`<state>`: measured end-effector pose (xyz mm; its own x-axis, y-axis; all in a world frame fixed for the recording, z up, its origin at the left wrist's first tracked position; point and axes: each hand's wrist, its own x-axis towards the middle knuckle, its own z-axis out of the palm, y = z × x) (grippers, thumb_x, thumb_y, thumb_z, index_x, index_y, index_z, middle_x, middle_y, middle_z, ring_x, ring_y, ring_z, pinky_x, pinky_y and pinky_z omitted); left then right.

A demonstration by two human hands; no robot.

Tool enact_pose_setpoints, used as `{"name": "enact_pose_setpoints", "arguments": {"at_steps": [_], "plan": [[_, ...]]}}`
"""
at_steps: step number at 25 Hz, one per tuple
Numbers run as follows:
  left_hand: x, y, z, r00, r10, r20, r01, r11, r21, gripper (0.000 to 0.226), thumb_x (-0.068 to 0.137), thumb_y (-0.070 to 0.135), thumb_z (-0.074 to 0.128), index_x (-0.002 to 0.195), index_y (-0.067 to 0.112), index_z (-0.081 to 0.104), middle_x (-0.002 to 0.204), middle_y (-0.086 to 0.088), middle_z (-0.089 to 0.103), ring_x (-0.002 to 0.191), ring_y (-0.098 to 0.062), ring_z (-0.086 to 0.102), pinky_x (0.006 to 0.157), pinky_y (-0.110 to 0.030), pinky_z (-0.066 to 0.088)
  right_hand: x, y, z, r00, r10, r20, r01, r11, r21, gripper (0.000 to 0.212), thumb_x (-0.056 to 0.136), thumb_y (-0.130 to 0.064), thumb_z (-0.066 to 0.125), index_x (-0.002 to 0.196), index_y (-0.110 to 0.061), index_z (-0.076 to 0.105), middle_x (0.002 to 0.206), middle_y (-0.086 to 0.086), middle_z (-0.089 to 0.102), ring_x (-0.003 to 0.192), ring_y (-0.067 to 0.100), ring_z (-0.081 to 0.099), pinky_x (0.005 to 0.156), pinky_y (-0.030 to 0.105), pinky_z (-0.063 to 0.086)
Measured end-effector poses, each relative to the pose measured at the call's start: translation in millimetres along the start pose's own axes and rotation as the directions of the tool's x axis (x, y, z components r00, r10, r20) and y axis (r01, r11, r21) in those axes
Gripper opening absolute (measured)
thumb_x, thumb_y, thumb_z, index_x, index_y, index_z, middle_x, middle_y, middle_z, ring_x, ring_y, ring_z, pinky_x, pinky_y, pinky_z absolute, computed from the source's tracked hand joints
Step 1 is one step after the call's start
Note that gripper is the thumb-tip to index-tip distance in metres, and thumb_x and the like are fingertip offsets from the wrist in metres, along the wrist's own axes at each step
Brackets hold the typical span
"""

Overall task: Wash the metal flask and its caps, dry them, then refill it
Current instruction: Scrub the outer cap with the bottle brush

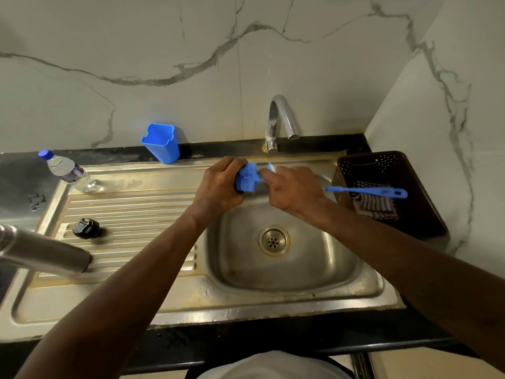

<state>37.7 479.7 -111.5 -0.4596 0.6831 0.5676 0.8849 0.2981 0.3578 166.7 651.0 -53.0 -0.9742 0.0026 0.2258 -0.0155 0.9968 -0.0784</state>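
over the sink (341, 269), mid-frame, the left hand (218, 187) has its grip clenched round a dark cap (238, 188), blue bristles pressed against it. the right hand (295, 191) grips the brush (363, 190), handle pointing right. the metal flask (46, 253) sits on the drainboard at lower left, near a second black cap (86, 228).

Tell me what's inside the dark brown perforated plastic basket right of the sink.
A crumpled striped grey cloth lies in the basket. The blue plastic brush handle crosses in front of it; whatever lies beneath the cloth is hidden.
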Motion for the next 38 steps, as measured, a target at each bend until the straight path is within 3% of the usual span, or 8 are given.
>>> {"name": "enact_pose_setpoints", "arguments": {"at_steps": [2,5,8,11,16,22,34,38], "plan": [[-4.1,-1.8,2.5,0.999,0.046,-0.005,-0.046,0.999,-0.009,0.058,0.077,0.032,0.090,0.120,0.003,0.063,0.109,-0.014,0.066,0.090,-0.024,0.064,0.077,-0.038,0.060,9.0,-9.8,-12.6,0.847,0.303,0.436,-0.481,0.786,0.388,0.019,0.100,-0.033,0.060,0.102,-0.015,0.064,0.070,0.003,0.055,0.058,0.017,0.049,0.053,0.026,0.036],[-1.6,-0.2,4.2,0.999,0.034,-0.009,-0.034,0.998,-0.059,0.057,0.080,0.043,0.087,0.116,0.006,0.064,0.108,-0.011,0.066,0.091,-0.018,0.062,0.080,-0.028,0.055,16.4,3.5,-28.3,0.421,0.073,0.904,-0.906,-0.004,0.423,0.026,0.102,-0.041,0.055,0.105,-0.015,0.054,0.056,-0.003,0.042,0.040,0.009,0.034,0.040,0.021,0.027],[11.4,-6.5,-7.1,0.903,-0.425,-0.058,0.407,0.893,-0.194,0.048,0.068,0.038,0.093,0.104,0.018,0.069,0.096,0.003,0.071,0.083,-0.013,0.067,0.075,-0.030,0.058,9.8,21.7,-27.7,0.449,0.032,0.893,-0.863,-0.242,0.443,0.020,0.103,-0.037,0.051,0.104,-0.017,0.053,0.056,-0.005,0.039,0.037,0.007,0.030,0.038,0.018,0.022],[15.5,4.2,-6.8,0.428,-0.876,0.224,0.781,0.234,-0.579,0.046,0.073,0.047,0.091,0.104,0.016,0.075,0.091,0.003,0.077,0.084,-0.017,0.072,0.068,-0.031,0.058,-1.0,3.3,-22.4,0.592,0.300,0.748,-0.744,-0.153,0.650,0.026,0.107,-0.043,0.047,0.108,-0.020,0.058,0.073,0.002,0.059,0.042,0.011,0.041,0.041,0.019,0.029],[15.2,47.1,4.4,0.490,-0.715,0.499,0.429,-0.301,-0.852,0.058,0.101,0.061,0.049,0.126,0.011,0.066,0.119,-0.014,0.075,0.107,-0.031,0.072,0.088,-0.042,0.059,-3.6,-44.4,-7.4,0.880,0.427,0.208,-0.412,0.469,0.781,0.053,0.109,-0.040,0.039,0.159,-0.043,0.021,0.122,-0.005,0.066,0.070,0.008,0.070,0.062,0.033,0.058],[24.6,70.9,5.4,0.435,-0.800,0.413,0.431,-0.217,-0.876,0.059,0.094,0.065,0.050,0.105,0.011,0.069,0.090,-0.010,0.072,0.082,-0.023,0.070,0.071,-0.034,0.062,-1.7,-50.4,-8.4,0.920,0.379,0.094,-0.348,0.687,0.638,0.053,0.105,-0.027,0.048,0.156,-0.033,0.036,0.112,0.012,0.071,0.095,0.030,0.067,0.085,0.044,0.056],[29.2,78.4,-1.1,0.497,-0.771,0.399,0.585,-0.042,-0.810,0.066,0.105,0.064,0.028,0.101,0.015,0.071,0.096,-0.011,0.077,0.094,-0.028,0.074,0.093,-0.045,0.060,10.9,-27.8,-22.5,0.724,0.620,0.303,-0.629,0.412,0.659,0.035,0.103,-0.036,0.050,0.134,-0.025,0.062,0.114,0.009,0.070,0.100,0.029,0.069,0.081,0.044,0.059],[26.5,73.1,-2.6,0.496,-0.754,0.431,0.599,-0.062,-0.798,0.065,0.108,0.060,0.030,0.108,0.011,0.073,0.089,-0.012,0.075,0.081,-0.024,0.072,0.082,-0.037,0.060,9.9,-38.4,-32.8,0.823,0.514,0.241,-0.525,0.530,0.665,0.037,0.103,-0.035,0.048,0.136,-0.025,0.061,0.123,0.007,0.069,0.109,0.027,0.064,0.092,0.045,0.054]]}}
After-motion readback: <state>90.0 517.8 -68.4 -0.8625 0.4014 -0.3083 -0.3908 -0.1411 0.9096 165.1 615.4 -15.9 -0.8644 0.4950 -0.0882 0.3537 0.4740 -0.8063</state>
